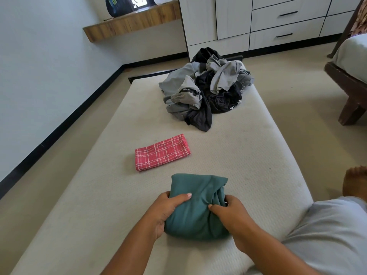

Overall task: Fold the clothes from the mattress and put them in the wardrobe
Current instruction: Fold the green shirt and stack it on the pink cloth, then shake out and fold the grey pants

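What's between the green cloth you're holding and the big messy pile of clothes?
Head view: between the green cloth and the pile lies a folded red checked cloth, slightly left; the rest is bare mattress.

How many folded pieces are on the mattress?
2: red checked cloth lying centrally; green garment nearer, gripped by left hand and right hand. The heap behind might hide more.

Pale blue wall [49,66], black skirting [59,124], beige floor [288,80], floating wooden shelf [135,24].

Single head cam, wide-angle. Looks fwd + down along mattress [218,155] from its near edge toward wardrobe [234,16] past far edge. Near edge v. close.
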